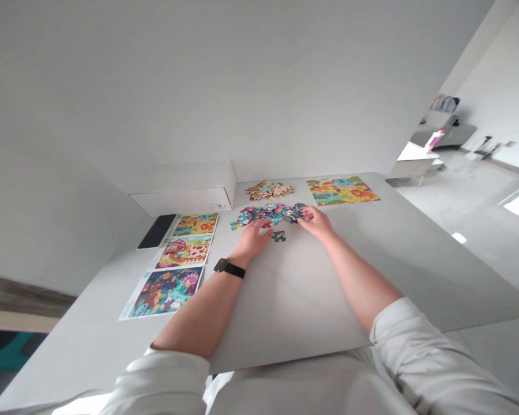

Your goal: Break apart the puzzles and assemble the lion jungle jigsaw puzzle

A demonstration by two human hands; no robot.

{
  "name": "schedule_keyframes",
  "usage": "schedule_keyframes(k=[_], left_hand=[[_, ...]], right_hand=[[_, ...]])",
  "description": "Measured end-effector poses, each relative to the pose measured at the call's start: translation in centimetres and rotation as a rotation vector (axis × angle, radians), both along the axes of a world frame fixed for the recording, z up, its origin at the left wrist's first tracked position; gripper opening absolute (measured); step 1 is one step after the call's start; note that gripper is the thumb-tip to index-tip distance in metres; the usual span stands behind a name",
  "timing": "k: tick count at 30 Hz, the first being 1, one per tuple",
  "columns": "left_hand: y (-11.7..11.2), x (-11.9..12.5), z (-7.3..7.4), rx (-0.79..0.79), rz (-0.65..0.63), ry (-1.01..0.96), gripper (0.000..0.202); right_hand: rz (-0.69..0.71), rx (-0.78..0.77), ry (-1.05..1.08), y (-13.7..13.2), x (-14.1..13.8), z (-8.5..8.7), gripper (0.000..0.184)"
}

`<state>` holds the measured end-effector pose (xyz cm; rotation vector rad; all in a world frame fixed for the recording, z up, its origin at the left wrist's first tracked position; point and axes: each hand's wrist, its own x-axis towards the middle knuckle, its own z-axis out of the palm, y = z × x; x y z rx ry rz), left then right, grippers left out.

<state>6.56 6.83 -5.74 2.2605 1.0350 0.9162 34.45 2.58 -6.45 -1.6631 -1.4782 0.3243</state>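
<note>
A loose pile of dark, multicoloured jigsaw puzzle pieces (277, 211) lies on the white table in front of me. My left hand (254, 237) rests at the pile's near left side, its fingers and thumb apart with nothing held between them. At the right end of the pile, my right hand (316, 222) has its fingers curled in on a dark puzzle piece (300, 214); the grip is small and partly hidden. A single dark puzzle piece with a yellow shape (279, 236) lies between the hands, apart from the pile.
Behind is a second pile of reddish and cream pieces (269, 190). An assembled animal puzzle (343, 190) lies back right. On the left are picture sheets (166, 291), a black phone (157, 231) and a long white box (181, 200) against the wall. The table's near edge borders my body.
</note>
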Motion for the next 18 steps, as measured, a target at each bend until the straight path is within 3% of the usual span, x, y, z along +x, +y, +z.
schedule_keyframes(k=[7,11,18], left_hand=[[0.3,0.3,-0.2,-0.293,0.054,-0.328,0.046],[0.3,0.5,-0.2,-0.449,0.009,-0.485,0.057],[-0.1,0.5,0.0,-0.544,0.013,-0.514,0.064]], right_hand=[[0.262,0.214,-0.206,-1.7,-4.3,1.2,0.04],[0.3,0.205,-0.278,-2.0,-4.7,1.2,0.044],[0.324,0.239,-0.337,-2.4,-4.9,1.5,0.04]])
